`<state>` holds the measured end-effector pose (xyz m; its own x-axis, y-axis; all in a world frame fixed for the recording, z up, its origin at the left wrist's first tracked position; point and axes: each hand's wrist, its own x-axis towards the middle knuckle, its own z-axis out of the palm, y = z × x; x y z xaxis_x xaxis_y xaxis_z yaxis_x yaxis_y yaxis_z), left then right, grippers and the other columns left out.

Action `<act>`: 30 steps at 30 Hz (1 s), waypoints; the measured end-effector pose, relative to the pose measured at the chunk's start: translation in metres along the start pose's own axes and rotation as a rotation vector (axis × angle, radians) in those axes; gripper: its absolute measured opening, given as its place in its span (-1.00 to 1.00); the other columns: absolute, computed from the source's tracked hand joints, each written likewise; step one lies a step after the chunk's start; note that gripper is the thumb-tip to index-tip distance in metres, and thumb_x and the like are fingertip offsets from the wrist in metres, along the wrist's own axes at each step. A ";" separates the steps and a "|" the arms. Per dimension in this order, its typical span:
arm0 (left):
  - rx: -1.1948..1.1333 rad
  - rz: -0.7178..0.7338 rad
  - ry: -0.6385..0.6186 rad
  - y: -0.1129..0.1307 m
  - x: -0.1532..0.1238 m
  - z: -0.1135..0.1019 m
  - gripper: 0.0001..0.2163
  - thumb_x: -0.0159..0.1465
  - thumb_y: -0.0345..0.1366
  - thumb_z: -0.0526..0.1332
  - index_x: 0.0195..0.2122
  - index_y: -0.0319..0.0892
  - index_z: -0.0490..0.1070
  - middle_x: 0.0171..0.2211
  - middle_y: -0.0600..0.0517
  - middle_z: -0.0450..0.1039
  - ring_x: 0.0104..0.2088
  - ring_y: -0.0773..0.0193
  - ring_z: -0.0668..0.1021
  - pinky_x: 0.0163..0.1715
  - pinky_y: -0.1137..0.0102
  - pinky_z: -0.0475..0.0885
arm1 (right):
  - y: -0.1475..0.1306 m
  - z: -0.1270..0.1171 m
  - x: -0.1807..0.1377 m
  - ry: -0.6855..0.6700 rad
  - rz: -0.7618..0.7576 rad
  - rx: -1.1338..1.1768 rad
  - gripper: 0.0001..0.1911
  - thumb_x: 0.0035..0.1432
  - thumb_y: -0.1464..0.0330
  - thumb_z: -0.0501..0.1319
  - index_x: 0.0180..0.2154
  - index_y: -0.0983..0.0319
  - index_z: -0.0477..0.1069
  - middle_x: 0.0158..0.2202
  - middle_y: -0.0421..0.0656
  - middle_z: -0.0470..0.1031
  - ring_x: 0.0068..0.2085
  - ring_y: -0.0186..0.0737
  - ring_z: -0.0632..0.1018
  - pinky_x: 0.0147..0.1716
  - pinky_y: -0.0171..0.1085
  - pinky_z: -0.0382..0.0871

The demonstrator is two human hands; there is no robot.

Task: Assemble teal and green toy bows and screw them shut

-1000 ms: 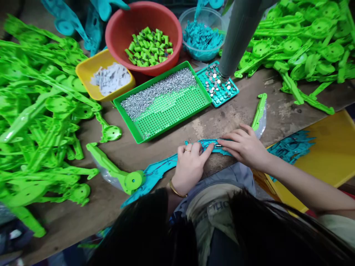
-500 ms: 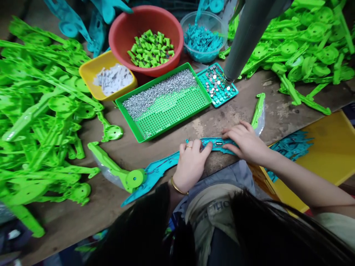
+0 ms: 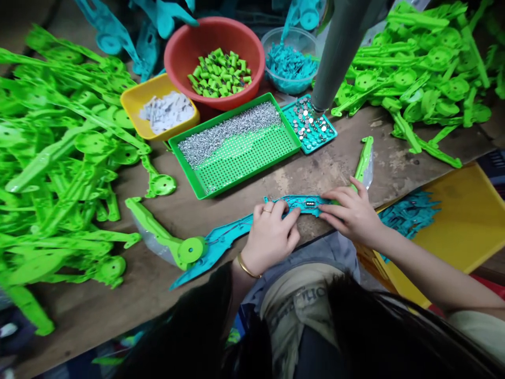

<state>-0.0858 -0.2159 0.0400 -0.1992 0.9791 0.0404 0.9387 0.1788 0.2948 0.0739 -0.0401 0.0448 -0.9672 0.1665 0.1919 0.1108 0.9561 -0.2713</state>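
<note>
Working over a blue strip (image 3: pixel 231 231) lying on the near edge of the wooden bench (image 3: pixel 114 310): left hand (image 3: pixel 272 231) curled over its middle, fingertips hidden, so can't tell whether it pinches or just presses; right hand (image 3: pixel 353 210) has thumb and fingers closed around the right end. Between the hands, a small silver part (image 3: pixel 310 203) sits in a slot, wires (image 3: pixel 292 201) run along the open face. Green arms at the left (image 3: pixel 158 226) and right (image 3: pixel 363 163) ends; left one looks joined at a disc, right joint hidden by the hand. Reads as part-built: slot filled, wiring laid, but face uncovered, closing up apparently not done. Beyond: green tray (image 3: pixel 236 176) of screws (image 3: pixel 232 131), turquoise tray (image 3: pixel 324 138) of silver discs, yellow tub (image 3: pixel 132 108), red bowl (image 3: pixel 173 60). Loose green pieces heaped left (image 3: pixel 79 142) and right (image 3: pixel 426 68), more blue parts (image 3: pixel 412 213) in the yellow bin (image 3: pixel 461 226)
</note>
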 end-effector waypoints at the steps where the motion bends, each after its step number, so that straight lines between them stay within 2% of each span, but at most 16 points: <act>1: 0.001 -0.005 0.004 0.001 0.000 0.000 -0.68 0.30 -0.26 0.09 0.03 -0.16 0.45 -0.13 -0.16 0.41 -0.14 0.01 0.40 -0.12 0.12 0.29 | -0.001 0.001 -0.001 0.006 0.000 -0.010 -0.84 0.25 0.28 0.18 -0.19 0.12 0.50 -0.07 -0.15 0.55 -0.03 -0.14 0.49 0.25 0.12 -0.04; 4: -0.056 0.014 0.042 0.001 -0.004 -0.001 -0.69 0.31 -0.28 0.09 0.04 -0.19 0.43 -0.12 -0.16 0.41 -0.12 0.04 0.42 -0.10 0.14 0.31 | -0.001 0.003 -0.004 0.021 0.028 -0.024 -0.84 0.24 0.27 0.18 -0.18 0.15 0.49 -0.06 -0.13 0.54 -0.02 -0.12 0.48 0.25 0.13 -0.04; 6: -0.107 0.008 0.122 -0.003 -0.013 -0.003 -0.71 0.31 -0.33 0.11 0.03 -0.21 0.43 -0.12 -0.15 0.41 -0.10 0.08 0.42 -0.08 0.19 0.33 | 0.002 0.002 -0.005 0.018 0.046 -0.059 -0.83 0.24 0.27 0.18 -0.20 0.17 0.49 -0.04 -0.10 0.53 0.00 -0.08 0.47 0.24 0.17 -0.04; 10: -0.094 -0.121 0.342 -0.015 -0.039 -0.008 -0.75 0.26 -0.39 0.18 -0.03 -0.16 0.45 -0.14 -0.12 0.40 -0.10 0.11 0.44 -0.04 0.17 0.34 | 0.006 0.000 -0.003 0.007 0.048 -0.081 -0.84 0.23 0.26 0.19 -0.20 0.18 0.47 -0.01 -0.07 0.51 0.03 -0.02 0.45 0.24 0.20 -0.04; 12: -0.073 -0.199 0.406 -0.019 -0.050 -0.007 -0.76 0.25 -0.41 0.20 -0.05 -0.15 0.45 -0.13 -0.12 0.39 -0.08 0.09 0.44 -0.02 0.13 0.34 | 0.005 0.000 0.000 0.038 0.049 -0.053 -0.82 0.23 0.27 0.19 -0.16 0.18 0.46 -0.02 -0.07 0.52 0.02 -0.05 0.47 0.24 0.18 -0.02; 15: -0.063 -0.256 0.417 -0.021 -0.059 -0.002 -0.78 0.24 -0.42 0.22 -0.09 -0.17 0.45 -0.11 -0.14 0.38 -0.06 0.07 0.43 -0.01 0.10 0.35 | 0.002 0.001 0.008 0.050 0.032 -0.015 -0.83 0.24 0.28 0.18 -0.15 0.18 0.44 -0.04 -0.08 0.53 0.00 -0.10 0.49 0.26 0.14 -0.03; 19: -0.070 -0.263 0.411 -0.018 -0.062 0.000 -0.80 0.25 -0.41 0.21 -0.10 -0.15 0.45 -0.09 -0.12 0.39 -0.02 0.06 0.43 0.01 0.08 0.35 | -0.003 0.004 0.018 -0.005 0.015 -0.007 -0.82 0.27 0.26 0.15 -0.15 0.17 0.45 -0.04 -0.10 0.53 0.00 -0.10 0.50 0.26 0.15 -0.05; 22: -0.080 -0.307 0.451 -0.026 -0.065 -0.012 -0.82 0.27 -0.40 0.19 -0.12 -0.13 0.46 -0.08 -0.11 0.39 0.00 0.09 0.43 0.04 0.08 0.35 | -0.005 0.006 0.021 -0.078 -0.006 -0.016 -0.65 0.25 0.15 0.15 0.00 0.17 0.39 -0.01 -0.07 0.52 0.00 -0.04 0.50 0.23 0.21 -0.02; 25: -0.077 -0.364 0.500 -0.053 -0.067 -0.038 -0.85 0.29 -0.38 0.15 -0.15 -0.14 0.47 -0.09 -0.10 0.41 -0.01 0.14 0.45 0.03 0.13 0.36 | 0.000 0.013 0.019 -0.124 -0.067 -0.039 -0.33 0.16 0.00 0.18 0.19 0.21 0.22 0.00 0.01 0.52 0.00 0.05 0.51 0.18 0.24 0.09; 28: -0.032 -0.410 0.543 -0.101 -0.057 -0.071 -0.83 0.31 -0.34 0.12 -0.17 -0.15 0.49 -0.10 -0.09 0.43 -0.01 0.15 0.45 0.04 0.16 0.35 | 0.012 0.022 0.017 -0.091 -0.104 -0.051 -0.34 0.19 0.05 0.18 0.23 0.19 0.17 -0.04 0.01 0.54 -0.07 0.02 0.56 0.14 0.19 0.20; 30: -0.023 -0.454 0.574 -0.140 -0.038 -0.093 -0.83 0.29 -0.32 0.12 -0.20 -0.16 0.49 -0.13 -0.07 0.45 -0.03 0.16 0.46 0.03 0.17 0.36 | 0.021 0.026 0.018 -0.064 -0.118 -0.056 -0.38 0.19 0.04 0.17 0.20 0.16 0.21 -0.07 -0.01 0.55 -0.09 0.02 0.57 0.12 0.18 0.23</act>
<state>-0.2360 -0.2867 0.0861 -0.6891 0.6033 0.4015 0.7239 0.5465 0.4212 0.0526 -0.0230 0.0184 -0.9866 0.0382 0.1584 0.0063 0.9803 -0.1974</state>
